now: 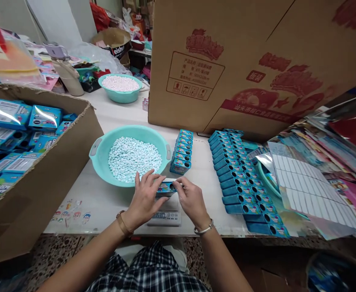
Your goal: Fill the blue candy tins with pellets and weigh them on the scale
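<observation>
A small blue candy box (pixel 165 187) with a round dark hole lies over a digital scale (pixel 165 218), whose display shows digits. My left hand (pixel 146 198) holds the box's left side, fingers across the far side and thumb in front. At its right end, beside the hole, my right hand (pixel 192 199) pinches with thumb and forefinger; whether a small piece is between the fingertips is hidden. Just beyond my left hand stands a turquoise basin (pixel 100 168) with pale blue candies (pixel 133 158). A short row of similar blue boxes (pixel 182 152) stands right of the basin.
Two long rows of blue boxes (pixel 235 178) stand at the right, near stacked printed sheets (pixel 314 182). An open carton (pixel 86 134) filled with wrapped blue boxes is at the left. Behind are a large carton (pixel 190 105), another candy basin (pixel 121 96) and a bottle (pixel 67 75).
</observation>
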Demonstrator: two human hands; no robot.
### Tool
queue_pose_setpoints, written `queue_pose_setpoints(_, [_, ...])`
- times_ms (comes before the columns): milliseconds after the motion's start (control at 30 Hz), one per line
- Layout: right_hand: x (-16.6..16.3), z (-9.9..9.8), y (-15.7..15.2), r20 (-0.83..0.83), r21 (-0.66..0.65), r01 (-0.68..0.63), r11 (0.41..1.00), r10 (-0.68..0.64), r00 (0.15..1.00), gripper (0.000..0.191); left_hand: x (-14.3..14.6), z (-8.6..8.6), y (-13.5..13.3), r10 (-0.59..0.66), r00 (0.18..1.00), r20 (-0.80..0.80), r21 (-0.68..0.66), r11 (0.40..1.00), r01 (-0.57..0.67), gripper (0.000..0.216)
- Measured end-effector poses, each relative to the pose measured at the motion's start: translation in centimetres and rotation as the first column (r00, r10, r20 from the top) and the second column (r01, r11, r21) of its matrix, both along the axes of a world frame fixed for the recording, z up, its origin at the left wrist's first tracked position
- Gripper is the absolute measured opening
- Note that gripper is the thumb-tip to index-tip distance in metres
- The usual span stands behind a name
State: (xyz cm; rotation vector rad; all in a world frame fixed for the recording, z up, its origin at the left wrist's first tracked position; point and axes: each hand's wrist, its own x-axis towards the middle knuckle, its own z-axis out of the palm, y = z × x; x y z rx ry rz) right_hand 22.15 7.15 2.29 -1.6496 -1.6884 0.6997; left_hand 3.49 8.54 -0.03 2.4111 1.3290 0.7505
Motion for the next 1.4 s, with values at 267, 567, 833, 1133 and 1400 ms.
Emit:
queue_pose_setpoints(267, [0.8, -0.4, 0.7, -0.254, -0.075, 0.05, 0.996, -0.068, 0.965, 0.029, -0.7, -0.1, -0.3, 0.014, 0.999, 0.047, -0.029, 1.0, -0.012, 0.052])
queue_pose_setpoints(567, [7.1, -0.7, -1.1, -0.782, -0.227, 0.298, 0.927, -0.356, 0.512, 0.024, -2.4, 1.2, 0.3, 0.075, 0.995, 0.064, 0.0, 0.997, -0.075, 0.053])
queue_pose_setpoints(833, [7.5, -2.1, -1.8, -0.79, -0.226, 0.311, 0.923, -0.36, 0.496, 0.029, -2.6, 1.6, 0.1, 0.069, 0.996, 0.062, 0.012, 0.998, -0.069, 0.053])
queue_pose_setpoints(1133, [1.9, 0.5, -0.6, -0.252, -0.107, -0.014, 0.994, -0.013, 0.968, 0.026, -1.6, 0.9, -0.3, 0.027, 0.999, 0.043, 0.007, 1.0, -0.027, 0.053])
queue_pose_setpoints(1400, [4.9, 0.2, -0.4, -0.407, -0.068, 0.172, 0.983, -0.185, 0.894, 0.025, -1.3, 0.9, 0.0, -0.002, 1.0, -0.006, 0.004, 1.0, 0.002, 0.053])
